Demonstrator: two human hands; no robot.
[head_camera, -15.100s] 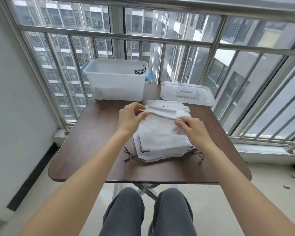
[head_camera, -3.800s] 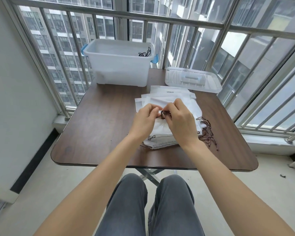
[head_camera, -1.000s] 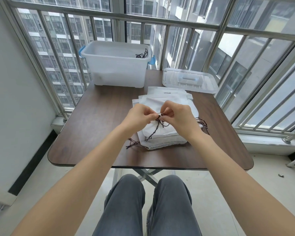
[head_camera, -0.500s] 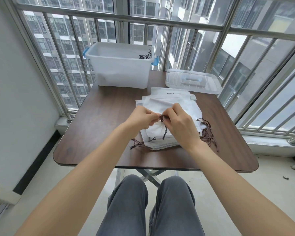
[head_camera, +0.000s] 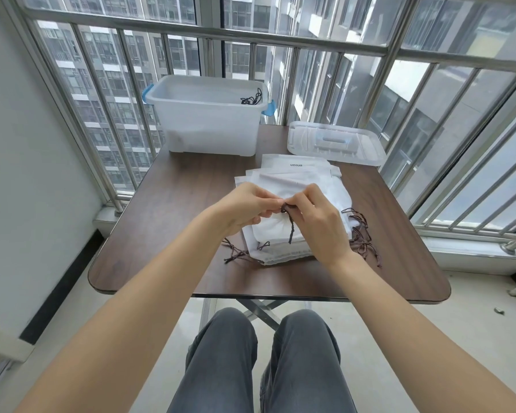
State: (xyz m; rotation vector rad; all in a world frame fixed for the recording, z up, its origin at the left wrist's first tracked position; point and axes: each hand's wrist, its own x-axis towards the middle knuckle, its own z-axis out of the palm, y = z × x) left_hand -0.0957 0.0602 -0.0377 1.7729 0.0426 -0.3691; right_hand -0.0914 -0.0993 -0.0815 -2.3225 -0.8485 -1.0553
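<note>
The dark brown drawstring cord point(head_camera: 290, 228) is now bunched into a small tight loop right at the fingertips, with one tail hanging straight down over the white drawstring bag point(head_camera: 268, 231). A second ago it ran in looser strands between the two hands, so the knot looks nearly drawn shut, though the fingers hide the knot itself. The left hand point(head_camera: 245, 208) and right hand point(head_camera: 316, 222) are close together, fingertips meeting, both pinching the cord just above the bag. That bag lies on top of the pile of white bags point(head_camera: 280, 257) in the middle of the brown counter point(head_camera: 173, 228). The next bags in the pile probably wait for the same knot. Loose cord ends spill from the pile on the right point(head_camera: 362, 234) and on the left point(head_camera: 236, 253); they could tangle with the hanging tail when the bag is lifted away. Behind the pile lies a bag with a printed label point(head_camera: 295, 165). Farther back stands an open translucent storage bin point(head_camera: 209, 126) with dark cords draped over its rim point(head_camera: 252, 98), and its lid point(head_camera: 337, 143) lies flat beside it.
</note>
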